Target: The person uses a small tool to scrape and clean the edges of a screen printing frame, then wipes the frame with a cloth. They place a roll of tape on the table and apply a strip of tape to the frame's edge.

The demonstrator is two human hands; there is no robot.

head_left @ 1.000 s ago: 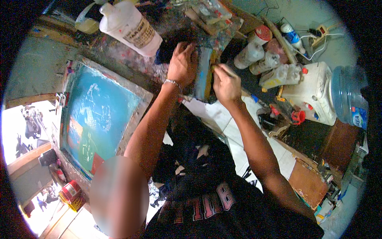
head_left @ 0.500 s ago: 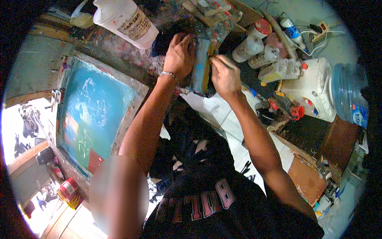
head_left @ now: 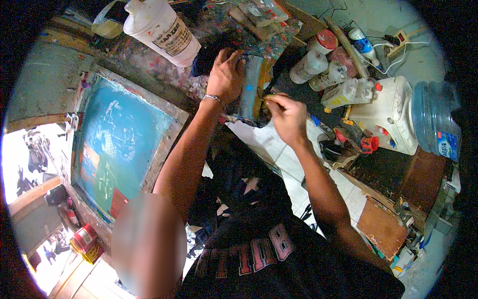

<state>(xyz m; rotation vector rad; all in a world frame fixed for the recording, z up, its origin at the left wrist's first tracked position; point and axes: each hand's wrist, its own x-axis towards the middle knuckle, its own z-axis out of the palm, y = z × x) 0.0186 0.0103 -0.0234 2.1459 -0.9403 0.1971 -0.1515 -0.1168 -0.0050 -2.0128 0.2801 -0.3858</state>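
Note:
A paint-smeared squeegee (head_left: 250,84), blue-grey with a yellowish-brown edge, stands lengthwise in front of me at the table's near edge. My left hand (head_left: 226,77) grips its left side with bent fingers; the thumb is hidden. A dark cloth (head_left: 206,60) lies beside that hand. On the other side, my right hand (head_left: 288,117) is closed in a pinch at the yellowish edge, near the squeegee's lower end. Something thin seems to show at the fingertips, too small to name.
A framed printing screen (head_left: 119,134) with blue mesh leans at the left. Behind my left hand stands a white plastic bottle (head_left: 164,35) on the stained table (head_left: 219,22). To the right are bottles (head_left: 308,67), a white jerrycan (head_left: 388,114), a blue water jug (head_left: 433,119) and a red cup (head_left: 369,144).
My right hand has slid toward me along the squeegee's edge, and its fingers have changed pose. The left hand keeps its grip. The whole view has shifted slightly.

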